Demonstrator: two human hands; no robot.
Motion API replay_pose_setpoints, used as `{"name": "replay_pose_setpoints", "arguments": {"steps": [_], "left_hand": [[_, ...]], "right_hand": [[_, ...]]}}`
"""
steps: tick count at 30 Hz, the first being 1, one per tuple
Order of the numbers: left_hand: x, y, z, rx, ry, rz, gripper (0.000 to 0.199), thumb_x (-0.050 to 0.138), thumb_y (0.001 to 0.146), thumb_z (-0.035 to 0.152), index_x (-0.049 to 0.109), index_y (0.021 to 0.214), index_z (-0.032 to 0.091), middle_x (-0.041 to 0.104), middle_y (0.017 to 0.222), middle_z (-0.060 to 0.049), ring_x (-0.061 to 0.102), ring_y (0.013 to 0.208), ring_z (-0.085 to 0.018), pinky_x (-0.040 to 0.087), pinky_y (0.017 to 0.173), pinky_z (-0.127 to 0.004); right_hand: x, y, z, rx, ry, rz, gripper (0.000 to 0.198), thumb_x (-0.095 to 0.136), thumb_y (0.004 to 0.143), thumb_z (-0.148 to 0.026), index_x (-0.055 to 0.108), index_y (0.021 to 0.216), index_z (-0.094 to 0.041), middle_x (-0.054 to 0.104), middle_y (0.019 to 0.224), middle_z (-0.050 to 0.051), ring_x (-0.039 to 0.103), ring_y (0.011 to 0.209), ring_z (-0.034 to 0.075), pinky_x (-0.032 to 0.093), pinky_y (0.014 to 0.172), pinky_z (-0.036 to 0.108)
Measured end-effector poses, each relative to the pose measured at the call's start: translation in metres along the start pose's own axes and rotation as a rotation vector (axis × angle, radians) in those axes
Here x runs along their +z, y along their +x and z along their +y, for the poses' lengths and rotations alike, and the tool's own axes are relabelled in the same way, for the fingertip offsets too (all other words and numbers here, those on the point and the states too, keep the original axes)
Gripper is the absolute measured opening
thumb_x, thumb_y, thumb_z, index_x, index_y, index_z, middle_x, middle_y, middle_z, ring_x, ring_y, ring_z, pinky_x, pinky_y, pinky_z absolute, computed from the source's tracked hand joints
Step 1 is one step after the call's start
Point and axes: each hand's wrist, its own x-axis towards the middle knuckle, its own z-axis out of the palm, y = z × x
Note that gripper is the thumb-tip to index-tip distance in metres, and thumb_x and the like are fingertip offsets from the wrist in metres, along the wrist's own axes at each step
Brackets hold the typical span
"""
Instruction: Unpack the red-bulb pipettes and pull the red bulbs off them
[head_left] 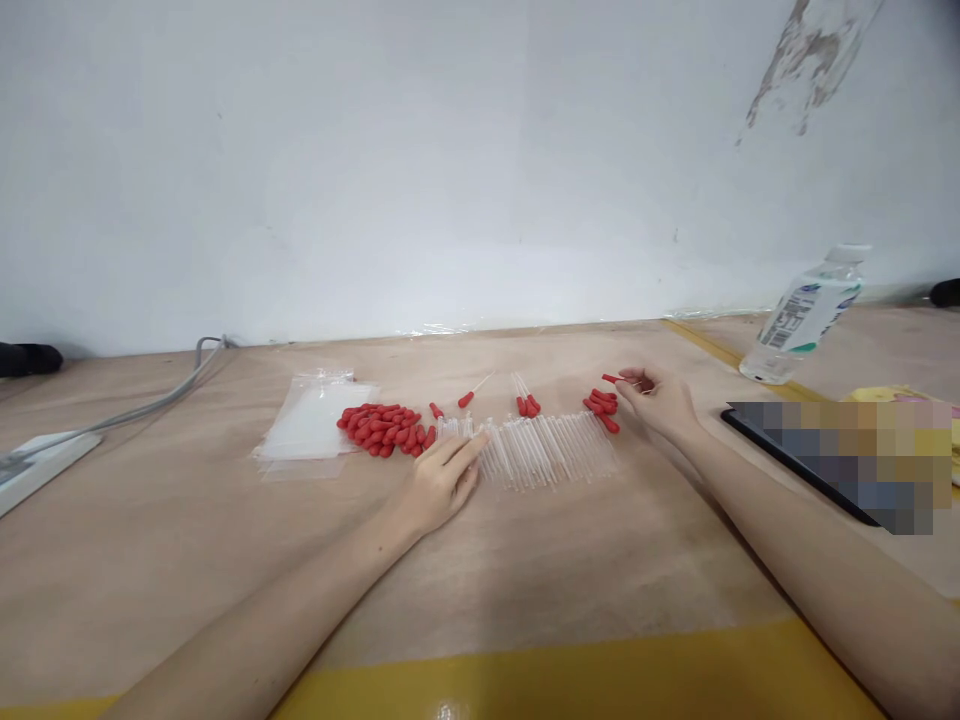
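Two bare arms reach across a brown-papered counter [525,580] toward a row of clear glass tubes [547,450] lying side by side, used here as the landmark. The left hand [439,485] lies flat and loosely open at the near left end of the row, fingertips touching the first tubes. The right hand [660,400], just beyond the row's right end, is curled narrow, pinching a dropper with a red bulb [611,379]. A pile of red rubber bulbs [382,428] sits left of the row, beside clear plastic bags [311,425]. More finished droppers [602,405] lie just behind the row's right end. A water bottle [806,315] stands far right of it.
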Motion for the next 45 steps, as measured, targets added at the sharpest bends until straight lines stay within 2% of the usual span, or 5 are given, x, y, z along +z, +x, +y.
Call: {"name": "replay_pose_setpoints", "arguments": {"steps": [13, 22, 27, 39, 45], "left_hand": [[-0.011, 0.008, 0.006, -0.121, -0.079, -0.406, 0.049, 0.053, 0.077, 0.048, 0.052, 0.118, 0.023, 0.052, 0.123, -0.008, 0.040, 0.121, -0.025, 0.028, 0.101, -0.049], [-0.008, 0.006, 0.005, -0.141, -0.078, -0.290, 0.031, 0.052, 0.081, 0.032, 0.058, 0.110, 0.021, 0.058, 0.115, -0.009, 0.044, 0.118, -0.025, 0.032, 0.099, -0.051], [-0.009, 0.005, 0.007, -0.143, -0.070, -0.204, 0.029, 0.055, 0.079, 0.030, 0.060, 0.106, 0.019, 0.058, 0.113, -0.009, 0.044, 0.116, -0.025, 0.034, 0.098, -0.049], [-0.007, 0.002, 0.003, -0.158, -0.056, -0.091, 0.023, 0.055, 0.079, 0.025, 0.061, 0.100, 0.019, 0.058, 0.106, -0.009, 0.045, 0.113, -0.025, 0.039, 0.095, -0.048], [-0.007, 0.002, 0.004, -0.157, -0.056, -0.091, 0.024, 0.055, 0.078, 0.024, 0.061, 0.101, 0.019, 0.057, 0.107, -0.010, 0.045, 0.113, -0.025, 0.039, 0.095, -0.048]], "right_hand": [[0.008, 0.005, 0.014, 0.029, -0.104, -0.079, 0.028, 0.055, 0.066, -0.043, 0.065, 0.072, -0.017, 0.063, 0.069, 0.004, 0.054, 0.062, 0.015, 0.040, 0.058, 0.027], [0.007, -0.005, -0.010, -0.067, -0.124, 0.021, 0.029, 0.049, 0.074, -0.043, 0.064, 0.075, -0.017, 0.065, 0.079, 0.006, 0.057, 0.075, 0.019, 0.041, 0.065, 0.029], [0.022, -0.022, -0.062, -0.276, -0.370, -0.185, 0.025, 0.048, 0.076, -0.038, 0.064, 0.069, -0.021, 0.065, 0.076, 0.003, 0.056, 0.080, 0.020, 0.038, 0.075, 0.033], [0.070, -0.004, -0.094, 0.088, -0.498, -0.536, 0.023, 0.056, 0.065, -0.040, 0.065, 0.058, -0.020, 0.062, 0.056, 0.005, 0.057, 0.050, 0.018, 0.038, 0.049, 0.028], [0.063, -0.004, -0.105, 0.067, -0.526, -0.506, 0.023, 0.055, 0.065, -0.035, 0.060, 0.051, -0.018, 0.058, 0.050, 0.005, 0.055, 0.047, 0.018, 0.036, 0.049, 0.029]]}}
